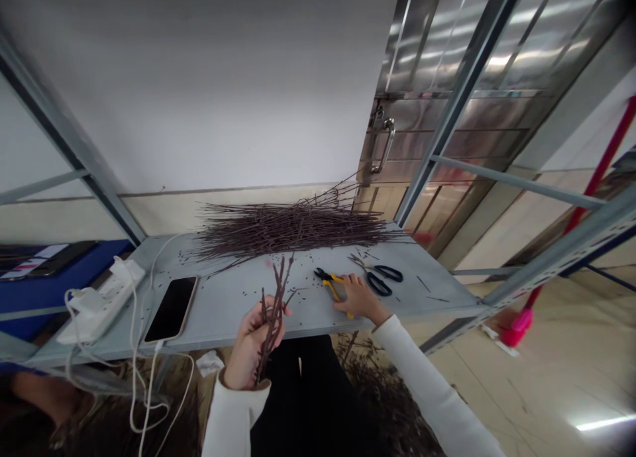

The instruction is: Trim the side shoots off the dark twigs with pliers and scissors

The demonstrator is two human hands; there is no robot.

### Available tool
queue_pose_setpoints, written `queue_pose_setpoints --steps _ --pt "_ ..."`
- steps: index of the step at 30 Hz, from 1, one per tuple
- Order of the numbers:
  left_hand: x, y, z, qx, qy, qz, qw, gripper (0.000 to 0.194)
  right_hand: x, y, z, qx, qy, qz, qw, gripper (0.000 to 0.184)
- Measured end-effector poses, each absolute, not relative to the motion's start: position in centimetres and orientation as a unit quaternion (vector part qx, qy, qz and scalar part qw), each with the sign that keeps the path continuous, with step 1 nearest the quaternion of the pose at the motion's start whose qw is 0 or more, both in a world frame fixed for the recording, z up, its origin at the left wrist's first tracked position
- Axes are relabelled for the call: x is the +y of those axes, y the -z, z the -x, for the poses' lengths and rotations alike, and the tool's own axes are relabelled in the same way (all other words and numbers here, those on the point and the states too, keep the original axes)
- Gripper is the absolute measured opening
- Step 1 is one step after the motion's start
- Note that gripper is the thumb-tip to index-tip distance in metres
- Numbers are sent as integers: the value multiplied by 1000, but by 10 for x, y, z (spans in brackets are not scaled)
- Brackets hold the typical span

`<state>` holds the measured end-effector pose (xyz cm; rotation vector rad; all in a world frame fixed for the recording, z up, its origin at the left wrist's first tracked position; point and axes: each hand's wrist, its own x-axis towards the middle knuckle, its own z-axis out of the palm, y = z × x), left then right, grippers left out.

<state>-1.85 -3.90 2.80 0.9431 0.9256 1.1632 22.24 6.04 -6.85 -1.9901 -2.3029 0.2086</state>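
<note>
My left hand (260, 341) is closed around a small bunch of dark brown twigs (276, 304), held upright at the table's front edge with the tips pointing up. My right hand (360, 298) is over a pair of cutting pliers (328, 278) with yellow handles and a dark head. Its fingers are bent around the handles, and the pliers' jaws point away to the left. Just right of that hand lie scissors (380, 279) with black loop handles. Behind both hands a large heap of long dark twigs (298, 228) stretches across the back of the table.
The grey table (228, 318) has small dark bits scattered over it. A phone (172, 308) and a white power strip (106, 301) with cables are at the left. Metal posts (460, 106) frame the table. More twigs (382, 391) lie below on the floor side.
</note>
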Motion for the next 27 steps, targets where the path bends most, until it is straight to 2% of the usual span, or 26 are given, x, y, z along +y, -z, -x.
queue_pose_setpoints --steps 5,12,17,21,27 --pt "-39 -28 20 401 -506 -421 637 31 66 74 -216 -743 -38 668 35 54" --pt "-35 -23 22 397 -512 -424 633 31 55 77 -230 -765 -27 641 54 61" --pt "-36 -22 21 390 -517 -421 635 32 69 78 -268 -751 -16 655 82 36" --pt "-36 -23 22 388 -523 -407 640 31 86 83 -317 -684 4 724 83 36" --pt "-37 -29 20 366 -528 -376 668 30 93 93 -348 -669 -35 738 77 31"
